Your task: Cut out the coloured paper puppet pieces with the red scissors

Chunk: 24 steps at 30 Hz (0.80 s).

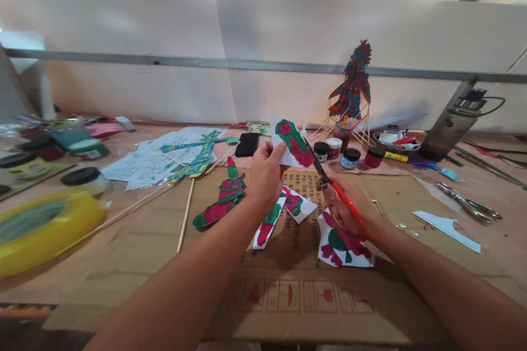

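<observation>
Between the thumb and fingers of my left hand [267, 173] is a white piece of paper [294, 141] painted green and crimson. My right hand [348, 205] grips red-handled scissors [349, 208], their dark blades touching the right edge of that paper. Below the hands, several painted paper pieces lie on a flat cardboard sheet [288, 329]: a narrow strip [269, 224], a piece partly behind it [297, 203], and a wider one [345, 244] under my right hand. Left of my left hand rests a cut-out figure [224, 197] in the same colours.
A large yellow tape roll [82, 230] sits at left, near paint jars [84, 180]. Behind lie a blue-yellow puppet [201, 156] with sticks, drawn sheets [135, 159] and a black phone [247, 145]. At right are small jars [349, 159], a stick-mounted figure [354, 82], a bottle [448, 126] and pliers [469, 203].
</observation>
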### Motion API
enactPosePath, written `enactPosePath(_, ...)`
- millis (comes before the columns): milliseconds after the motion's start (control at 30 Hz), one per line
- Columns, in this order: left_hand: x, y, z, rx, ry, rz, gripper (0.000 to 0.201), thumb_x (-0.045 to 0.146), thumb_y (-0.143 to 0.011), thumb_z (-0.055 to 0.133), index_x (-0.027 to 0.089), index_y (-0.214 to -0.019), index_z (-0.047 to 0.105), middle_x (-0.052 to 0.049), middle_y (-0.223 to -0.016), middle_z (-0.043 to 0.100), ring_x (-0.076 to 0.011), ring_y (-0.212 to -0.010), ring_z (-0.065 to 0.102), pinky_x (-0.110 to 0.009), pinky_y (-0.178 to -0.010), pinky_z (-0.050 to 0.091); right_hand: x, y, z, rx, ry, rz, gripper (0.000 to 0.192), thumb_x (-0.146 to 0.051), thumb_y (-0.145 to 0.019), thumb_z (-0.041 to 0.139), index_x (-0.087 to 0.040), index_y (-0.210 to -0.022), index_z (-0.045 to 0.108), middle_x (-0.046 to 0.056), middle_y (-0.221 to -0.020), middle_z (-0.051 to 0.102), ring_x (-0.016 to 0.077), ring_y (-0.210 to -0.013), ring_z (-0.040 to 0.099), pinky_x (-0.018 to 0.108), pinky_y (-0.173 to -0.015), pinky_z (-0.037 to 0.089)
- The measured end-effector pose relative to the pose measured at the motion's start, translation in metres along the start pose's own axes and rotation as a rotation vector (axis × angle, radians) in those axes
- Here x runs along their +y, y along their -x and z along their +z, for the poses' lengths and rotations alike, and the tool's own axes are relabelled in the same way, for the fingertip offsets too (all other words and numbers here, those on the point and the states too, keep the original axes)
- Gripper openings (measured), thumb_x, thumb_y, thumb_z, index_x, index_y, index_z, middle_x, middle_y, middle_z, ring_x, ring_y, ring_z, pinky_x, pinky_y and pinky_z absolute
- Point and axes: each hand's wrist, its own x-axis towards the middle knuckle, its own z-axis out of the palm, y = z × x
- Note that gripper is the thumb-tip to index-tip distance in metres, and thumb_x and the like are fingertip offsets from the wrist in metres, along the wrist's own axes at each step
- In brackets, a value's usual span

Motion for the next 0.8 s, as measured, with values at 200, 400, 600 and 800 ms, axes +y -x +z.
enactPosePath(200,0.0003,0.0013,0.0011,-0.017,-0.019,0.025,0.030,0.027,-0.076,0.085,0.023,-0.072,0.055,0.004,-0.065,0.061,-0.0099,-0.053,0.055,-0.022,-0.053,0.050,0.0031,-0.0002,-0.0021,-0.016,0.001,0.014,0.068,-0.080,-0.099,0.046,-0.021,-0.125,0.065,-0.005,-0.066,0.047,0.0127,-0.050,0.042,0.026,-0.049,0.040)
enactPosePath(400,-0.0004,0.0026,0.0011,-0.010,-0.030,0.021,0.034,0.029,-0.077,0.087,0.023,-0.071,0.054,0.005,-0.065,0.058,-0.0098,-0.052,0.053,-0.024,-0.055,0.051,-0.0004,-0.0008,-0.0041,-0.030,0.042,0.007,0.072,-0.086,-0.096,0.044,-0.021,-0.122,0.065,-0.004,-0.065,0.049,0.0141,-0.051,0.046,0.027,-0.049,0.038)
enactPosePath(600,-0.0010,0.0017,-0.0008,0.015,-0.105,0.042,0.037,0.028,-0.078,0.087,0.024,-0.071,0.052,0.006,-0.062,0.052,-0.0087,-0.049,0.046,-0.022,-0.049,0.044,-0.0007,-0.0028,-0.0057,-0.040,0.057,-0.012,0.067,-0.081,-0.098,0.048,-0.022,-0.124,0.065,-0.004,-0.066,0.047,0.0142,-0.053,0.046,0.027,-0.051,0.039)
enactPosePath(800,-0.0060,-0.0015,-0.0062,0.031,-0.133,0.062,0.036,0.027,-0.078,0.088,0.024,-0.074,0.052,0.005,-0.063,0.052,-0.0099,-0.051,0.048,-0.022,-0.047,0.040,0.0013,-0.0045,-0.0044,-0.038,0.115,-0.054,0.058,-0.074,-0.102,0.043,-0.021,-0.115,0.064,-0.005,-0.065,0.047,0.0125,-0.051,0.040,0.026,-0.050,0.035)
